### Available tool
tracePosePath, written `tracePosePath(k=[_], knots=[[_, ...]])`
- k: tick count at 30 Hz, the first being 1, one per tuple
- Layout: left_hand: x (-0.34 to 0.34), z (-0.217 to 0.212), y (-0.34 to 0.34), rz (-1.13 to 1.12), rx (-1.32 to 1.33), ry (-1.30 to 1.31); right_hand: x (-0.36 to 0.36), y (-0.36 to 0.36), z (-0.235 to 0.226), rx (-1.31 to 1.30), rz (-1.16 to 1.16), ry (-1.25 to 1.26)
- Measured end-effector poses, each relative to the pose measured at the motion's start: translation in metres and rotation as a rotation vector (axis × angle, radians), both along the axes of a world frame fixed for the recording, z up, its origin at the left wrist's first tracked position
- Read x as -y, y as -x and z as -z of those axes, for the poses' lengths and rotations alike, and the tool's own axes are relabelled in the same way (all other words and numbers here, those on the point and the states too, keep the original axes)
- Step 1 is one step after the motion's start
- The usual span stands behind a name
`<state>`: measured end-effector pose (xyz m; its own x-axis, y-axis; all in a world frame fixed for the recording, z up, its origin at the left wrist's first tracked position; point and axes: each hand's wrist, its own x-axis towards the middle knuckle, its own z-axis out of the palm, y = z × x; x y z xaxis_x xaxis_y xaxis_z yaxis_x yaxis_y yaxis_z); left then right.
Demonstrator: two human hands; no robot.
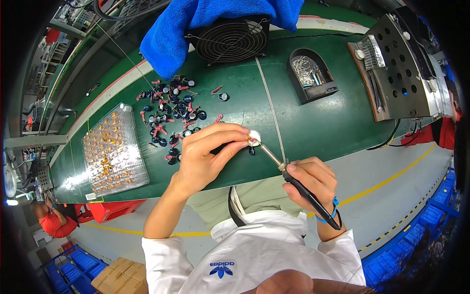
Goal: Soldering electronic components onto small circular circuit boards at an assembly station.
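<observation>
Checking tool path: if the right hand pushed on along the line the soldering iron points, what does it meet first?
The right hand aims the soldering iron up and left. Its tip already sits at the small white round part pinched in the left hand, so that part comes first, then probably the left fingertips; depth unclear.

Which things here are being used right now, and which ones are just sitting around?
In use:
left hand pinching a small white round part
right hand holding a soldering iron
solder wire

Just lying about:
pile of small dark parts
clear plastic tray
blue towel
fan
black tip-cleaner holder
</observation>
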<state>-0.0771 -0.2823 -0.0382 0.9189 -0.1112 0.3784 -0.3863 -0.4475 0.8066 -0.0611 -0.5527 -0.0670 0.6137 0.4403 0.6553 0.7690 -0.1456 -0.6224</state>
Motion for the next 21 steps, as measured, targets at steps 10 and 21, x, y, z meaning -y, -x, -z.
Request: tracePosePath(k=[10,21], knots=[[-0.003,-0.005,-0.003,-0.01,0.019,-0.008,0.0,-0.006,-0.005,-0.018,0.017,-0.066],[-0.061,-0.052,0.024,-0.185,-0.156,0.188,-0.024,-0.018,0.014,-0.2,0.156,-0.232]])
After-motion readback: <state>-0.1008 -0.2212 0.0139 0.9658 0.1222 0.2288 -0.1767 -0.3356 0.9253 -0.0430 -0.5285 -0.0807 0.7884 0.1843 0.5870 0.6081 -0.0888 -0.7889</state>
